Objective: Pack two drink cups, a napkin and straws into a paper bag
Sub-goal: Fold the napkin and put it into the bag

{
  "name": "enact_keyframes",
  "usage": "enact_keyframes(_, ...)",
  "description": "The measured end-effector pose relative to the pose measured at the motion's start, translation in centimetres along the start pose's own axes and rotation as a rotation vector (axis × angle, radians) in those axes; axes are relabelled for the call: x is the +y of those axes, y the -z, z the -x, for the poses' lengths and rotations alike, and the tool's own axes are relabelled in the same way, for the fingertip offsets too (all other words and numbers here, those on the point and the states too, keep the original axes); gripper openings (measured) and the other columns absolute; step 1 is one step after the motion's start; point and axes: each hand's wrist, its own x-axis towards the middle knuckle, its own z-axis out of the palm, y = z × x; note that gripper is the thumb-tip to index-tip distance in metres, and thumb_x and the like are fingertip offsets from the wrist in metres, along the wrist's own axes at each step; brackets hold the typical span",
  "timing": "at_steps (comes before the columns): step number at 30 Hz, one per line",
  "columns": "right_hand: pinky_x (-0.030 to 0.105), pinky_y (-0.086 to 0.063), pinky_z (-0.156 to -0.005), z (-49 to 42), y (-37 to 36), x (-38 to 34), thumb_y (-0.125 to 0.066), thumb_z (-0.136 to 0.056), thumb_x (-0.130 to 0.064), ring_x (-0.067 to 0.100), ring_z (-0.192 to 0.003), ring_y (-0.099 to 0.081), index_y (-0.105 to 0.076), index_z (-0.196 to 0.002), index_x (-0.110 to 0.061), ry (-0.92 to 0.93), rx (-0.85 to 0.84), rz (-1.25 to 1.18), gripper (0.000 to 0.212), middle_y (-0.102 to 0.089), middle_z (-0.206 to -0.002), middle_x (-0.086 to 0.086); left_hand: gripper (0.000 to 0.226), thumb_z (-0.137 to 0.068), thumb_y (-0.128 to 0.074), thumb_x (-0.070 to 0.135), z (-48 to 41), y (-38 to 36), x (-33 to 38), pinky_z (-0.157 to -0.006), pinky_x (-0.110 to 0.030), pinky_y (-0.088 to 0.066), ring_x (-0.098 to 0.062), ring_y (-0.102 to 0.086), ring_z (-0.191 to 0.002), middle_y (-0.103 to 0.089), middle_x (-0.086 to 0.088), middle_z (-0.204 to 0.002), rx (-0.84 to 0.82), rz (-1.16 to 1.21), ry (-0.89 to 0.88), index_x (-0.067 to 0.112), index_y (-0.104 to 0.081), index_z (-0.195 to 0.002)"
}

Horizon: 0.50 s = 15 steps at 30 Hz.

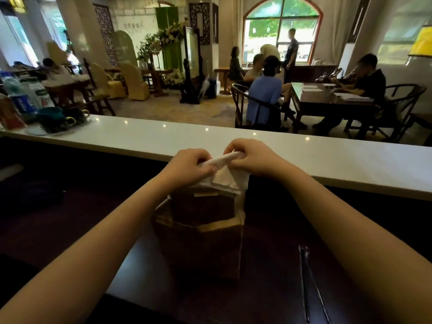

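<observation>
Above the open brown paper bag (201,232) standing on the dark counter (268,265), the left hand (187,166) and right hand (251,157) each pinch the white napkin (228,175), while two dark straws (311,284) lie near right.

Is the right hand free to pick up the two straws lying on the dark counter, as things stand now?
Probably not yet. The right hand and the left hand both pinch the napkin above the paper bag. The straws lie uncovered beside the bag, so nothing else blocks them.
</observation>
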Motion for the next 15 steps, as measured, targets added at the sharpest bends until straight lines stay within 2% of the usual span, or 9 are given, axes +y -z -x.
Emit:
enact_keyframes(3,0.017,-0.044,-0.072,-1.8,-2.0,-0.4,-0.061,-0.085,-0.025,0.011,-0.094,-0.053,-0.058,-0.107,-0.021,0.026,0.046,-0.001,0.023,-0.057,-0.104,-0.005,0.014,-0.085,-0.058,0.024,-0.1,0.7,-2.4,-0.063,-0.022,-0.042,-0.014,-0.054,-0.073,-0.056,0.002,-0.080,-0.027,0.033,0.105,0.012,-0.059,-0.092)
enact_keyframes(5,0.015,-0.040,-0.068,-2.4,-3.4,-0.7,-0.057,-0.087,-0.024,0.010,-0.090,-0.053,-0.059,-0.105,-0.022,0.027,0.074,-0.025,0.018,-0.058,-0.101,-0.005,0.013,-0.083,-0.059,0.026,-0.1,0.8,-3.9,-0.066,-0.023,-0.041,-0.016,-0.055,-0.080,-0.058,0.000,-0.087,-0.076,0.110,0.151,0.016,-0.057,-0.091)
enact_keyframes(8,0.022,-0.042,-0.074,-3.0,-4.7,-0.8,-0.057,-0.086,-0.021,0.011,-0.090,-0.054,-0.063,-0.102,-0.018,0.028,0.051,0.021,0.017,-0.065,-0.103,0.002,0.011,-0.082,-0.061,0.031,-0.1,0.5,-5.2,-0.077,-0.030,-0.046,-0.018,-0.058,-0.092,-0.061,-0.002,-0.098,-0.126,0.372,0.216,0.023,-0.057,-0.089)
enact_keyframes(10,0.024,-0.042,-0.077,-3.1,-5.1,-0.7,-0.059,-0.085,-0.020,0.013,-0.091,-0.055,-0.064,-0.102,-0.016,0.011,0.016,0.046,0.018,-0.066,-0.104,0.004,0.013,-0.082,-0.062,0.031,-0.1,0.3,-5.9,-0.083,-0.035,-0.047,-0.018,-0.059,-0.092,-0.063,-0.003,-0.096,-0.146,0.451,0.214,0.024,-0.058,-0.092)
enact_keyframes(13,0.023,-0.041,-0.077,-3.2,-5.2,-0.2,-0.060,-0.084,-0.017,0.018,-0.096,-0.058,-0.065,-0.100,-0.015,-0.028,-0.006,0.078,0.017,-0.066,-0.102,0.002,0.011,-0.081,-0.063,0.025,-0.4,0.0,-6.7,-0.076,-0.028,-0.047,-0.013,-0.060,-0.083,-0.064,0.003,-0.085,-0.201,0.419,0.184,0.026,-0.061,-0.092)
enact_keyframes(15,0.022,-0.039,-0.077,-3.1,-5.3,0.4,-0.060,-0.084,-0.017,0.017,-0.099,-0.057,-0.063,-0.104,-0.017,-0.071,0.000,0.079,0.020,-0.064,-0.106,0.002,0.012,-0.080,-0.064,0.021,-0.7,-0.3,-7.2,-0.069,-0.022,-0.047,-0.011,-0.061,-0.079,-0.064,0.006,-0.081,-0.169,0.370,0.167,0.028,-0.062,-0.088)
